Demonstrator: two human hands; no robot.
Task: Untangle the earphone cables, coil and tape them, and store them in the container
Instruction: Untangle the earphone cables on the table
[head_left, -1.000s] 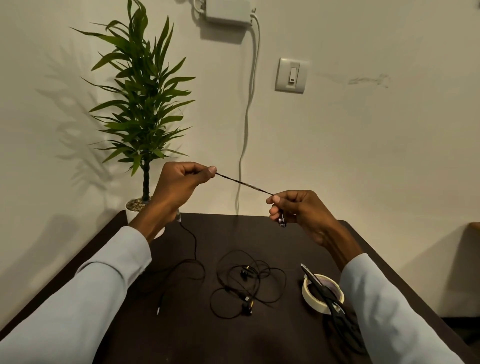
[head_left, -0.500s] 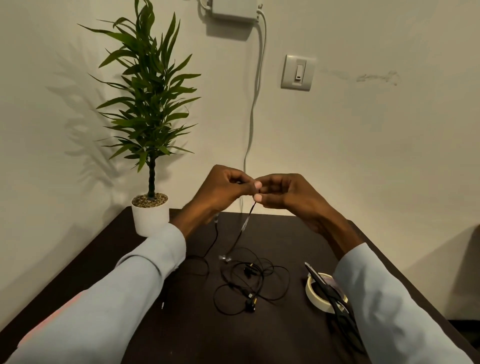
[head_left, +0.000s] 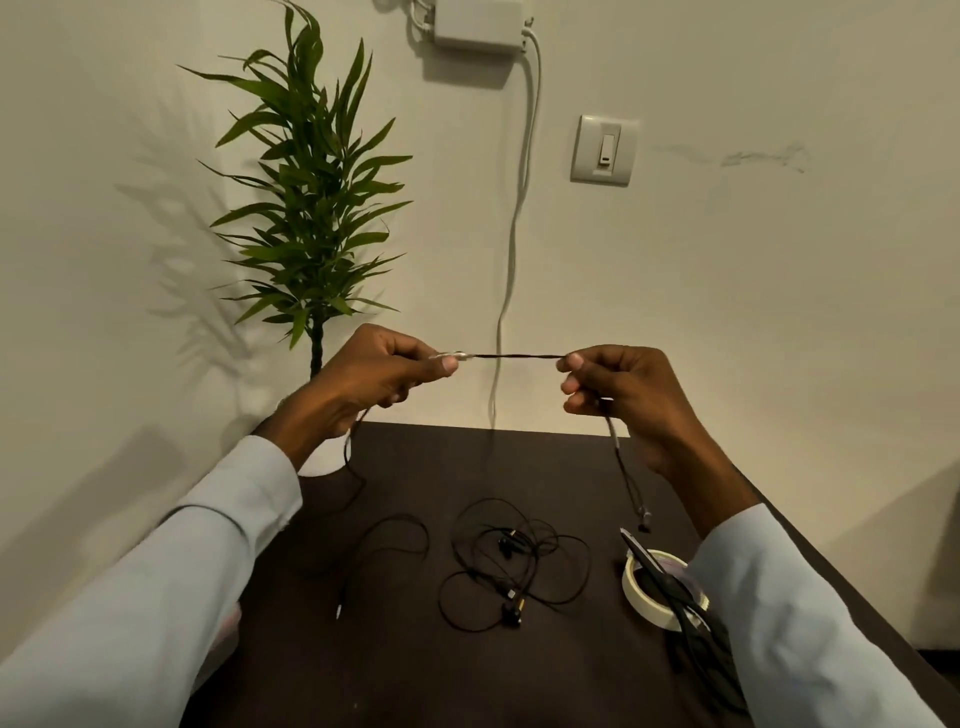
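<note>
The earphone cable (head_left: 511, 356) is held taut and level above the table (head_left: 405, 649), stretched between two pinch grips. The left hand (head_left: 371, 376) pinches one end between thumb and forefinger, with a pale fitting on the cable showing just beyond that pinch. The right hand (head_left: 618, 387) pinches the other end in the same way, its remaining fingers curled.

Below and nearest the viewer, under the grips:
- A roll of tape (head_left: 636, 592) lies flat below the right hand, with a pair of scissors (head_left: 670, 584) laid across it.
- A second, tangled earphone cable (head_left: 511, 561) lies on the table below the span between the two grips.
- One slack run of the held cable drops from the left hand and trails across the table; another hangs from the right hand, ending in a small piece just above the tape.

Behind the grips:
- A potted plant (head_left: 311, 208) stands beyond the left hand.
- A white wall cable (head_left: 511, 234) runs down the wall behind the span.
- A light switch (head_left: 604, 149) is mounted above the right hand.
</note>
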